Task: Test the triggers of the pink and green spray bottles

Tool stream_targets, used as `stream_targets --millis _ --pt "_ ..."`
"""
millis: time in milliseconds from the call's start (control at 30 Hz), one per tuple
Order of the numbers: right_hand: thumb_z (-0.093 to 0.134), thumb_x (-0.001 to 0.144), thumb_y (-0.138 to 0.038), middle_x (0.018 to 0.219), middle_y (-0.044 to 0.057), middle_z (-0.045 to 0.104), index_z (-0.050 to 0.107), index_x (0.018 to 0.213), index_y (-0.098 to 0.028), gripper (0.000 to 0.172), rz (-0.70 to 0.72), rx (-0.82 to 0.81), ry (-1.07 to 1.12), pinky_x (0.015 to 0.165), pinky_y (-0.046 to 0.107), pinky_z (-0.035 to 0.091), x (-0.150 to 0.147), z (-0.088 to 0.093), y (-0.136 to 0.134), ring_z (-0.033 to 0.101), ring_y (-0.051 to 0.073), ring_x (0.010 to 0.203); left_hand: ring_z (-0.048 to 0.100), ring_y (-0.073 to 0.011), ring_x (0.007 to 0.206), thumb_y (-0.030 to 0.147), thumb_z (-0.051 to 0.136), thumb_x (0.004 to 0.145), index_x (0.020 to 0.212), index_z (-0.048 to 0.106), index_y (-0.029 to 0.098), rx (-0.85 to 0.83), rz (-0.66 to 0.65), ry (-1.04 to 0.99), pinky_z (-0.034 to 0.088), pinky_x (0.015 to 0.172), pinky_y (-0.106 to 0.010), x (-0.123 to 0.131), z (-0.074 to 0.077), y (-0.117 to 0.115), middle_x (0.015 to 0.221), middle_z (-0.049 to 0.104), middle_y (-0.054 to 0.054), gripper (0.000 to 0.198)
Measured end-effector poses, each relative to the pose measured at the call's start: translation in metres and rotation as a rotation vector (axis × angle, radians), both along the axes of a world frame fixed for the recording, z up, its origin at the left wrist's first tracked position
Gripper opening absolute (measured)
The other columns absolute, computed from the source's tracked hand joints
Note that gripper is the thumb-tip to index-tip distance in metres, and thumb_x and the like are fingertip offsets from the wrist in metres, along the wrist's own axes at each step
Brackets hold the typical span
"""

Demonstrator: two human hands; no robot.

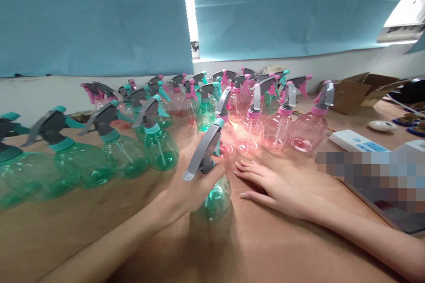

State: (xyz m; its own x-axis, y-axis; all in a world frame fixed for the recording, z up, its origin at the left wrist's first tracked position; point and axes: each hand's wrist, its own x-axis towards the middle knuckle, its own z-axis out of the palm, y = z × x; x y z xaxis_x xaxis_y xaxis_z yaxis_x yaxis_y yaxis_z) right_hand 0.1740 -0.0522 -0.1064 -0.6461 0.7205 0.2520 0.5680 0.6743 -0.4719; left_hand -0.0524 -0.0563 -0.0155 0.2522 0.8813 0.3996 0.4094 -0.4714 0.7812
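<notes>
My left hand (pixel 195 185) is closed around the neck of a green spray bottle (pixel 216 201) with a grey trigger head, in the middle of the table. Flat on the table to its right lies my right hand (pixel 265 181), fingers stretched out and holding nothing. A row of green spray bottles (pixel 162 152) runs off to the left. Beyond my right hand stand several pink spray bottles (pixel 279 130) with grey and pink heads. More pink and green bottles crowd together behind, partly hidden by those in front.
A cardboard box (pixel 358 93) stands open at the back right. Nearer are a white mouse (pixel 382 126), a white power strip (pixel 360 141) and a dark flat device (pixel 395 216), partly blurred out. Blue sheets (pixel 99 17) cover the window behind the table.
</notes>
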Motion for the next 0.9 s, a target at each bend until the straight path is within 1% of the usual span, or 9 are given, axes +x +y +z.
stream_targets --millis 100,267,433,500,600,667,767,833,900 --pt "0.051 0.098 -0.05 0.147 0.013 0.052 0.055 0.139 -0.02 0.051 -0.005 0.008 -0.025 0.111 0.053 0.04 0.001 0.001 0.0 0.045 0.032 0.138 0.05 -0.0132 0.053 0.025 0.053 0.074 0.085 0.049 0.024 0.006 0.018 0.04 0.041 0.048 -0.029 0.001 -0.002 0.001 0.075 0.059 0.002 0.012" --pt "0.05 0.098 -0.051 0.147 0.013 0.052 0.056 0.139 -0.019 0.052 -0.015 0.021 -0.058 0.112 0.052 0.04 0.0 0.005 -0.002 0.047 0.031 0.136 0.054 -0.0151 0.057 0.027 0.054 0.079 0.109 0.054 0.026 0.041 0.061 0.081 0.045 0.054 -0.03 0.001 -0.008 0.002 0.082 0.063 0.001 0.03" --pt "0.051 0.097 -0.051 0.146 0.011 0.054 0.057 0.138 -0.02 0.051 -0.014 0.043 -0.072 0.111 0.048 0.041 0.0 0.009 -0.002 0.048 0.031 0.135 0.058 -0.0178 0.066 0.028 0.054 0.079 0.1 0.057 0.024 0.07 0.092 0.123 0.049 0.065 -0.033 0.0 -0.011 0.002 0.072 0.059 0.003 0.022" --pt "0.052 0.097 -0.05 0.145 0.011 0.054 0.058 0.137 -0.02 0.05 -0.006 0.048 -0.078 0.11 0.048 0.042 0.0 0.009 -0.001 0.049 0.03 0.134 0.059 -0.0183 0.068 0.026 0.054 0.078 0.106 0.058 0.024 0.082 0.104 0.127 0.048 0.067 -0.033 0.0 -0.012 0.003 0.071 0.06 0.003 0.028" --pt "0.051 0.098 -0.049 0.143 0.013 0.056 0.059 0.134 -0.018 0.048 0.012 0.052 -0.116 0.107 0.048 0.045 -0.001 0.014 -0.001 0.052 0.031 0.13 0.058 -0.0179 0.068 0.022 0.054 0.078 0.117 0.056 0.024 0.116 0.12 0.138 0.045 0.063 -0.031 0.0 -0.012 0.003 0.073 0.061 0.002 0.039" --pt "0.052 0.098 -0.047 0.141 0.012 0.058 0.06 0.133 -0.019 0.045 0.021 0.048 -0.133 0.102 0.047 0.049 -0.003 0.022 -0.003 0.055 0.031 0.127 0.053 -0.0168 0.064 0.021 0.053 0.077 0.112 0.056 0.024 0.151 0.128 0.153 0.042 0.059 -0.03 0.001 -0.012 0.004 0.07 0.057 0.003 0.035" --pt "0.057 0.096 -0.045 0.131 0.009 0.065 0.061 0.13 -0.024 0.04 -0.001 0.059 -0.136 0.093 0.046 0.054 -0.011 0.043 -0.014 0.064 0.03 0.114 0.046 -0.0147 0.06 0.022 0.054 0.077 0.101 0.055 0.024 0.196 0.137 0.145 0.04 0.057 -0.028 0.002 -0.01 0.004 0.07 0.053 0.003 0.024" --pt "0.059 0.096 -0.043 0.118 0.008 0.072 0.062 0.127 -0.024 0.037 -0.033 0.043 -0.142 0.085 0.044 0.057 -0.019 0.059 -0.023 0.069 0.029 0.102 0.046 -0.0142 0.061 0.023 0.054 0.077 0.097 0.053 0.024 0.213 0.13 0.143 0.041 0.058 -0.028 0.002 -0.01 0.005 0.074 0.055 0.002 0.02" --pt "0.064 0.093 -0.04 0.113 0.007 0.073 0.061 0.127 -0.024 0.037 -0.048 0.051 -0.135 0.083 0.042 0.058 -0.027 0.072 -0.031 0.07 0.028 0.099 0.05 -0.0148 0.063 0.023 0.054 0.078 0.096 0.053 0.023 0.22 0.122 0.16 0.043 0.06 -0.029 0.002 -0.01 0.006 0.078 0.058 0.001 0.018"
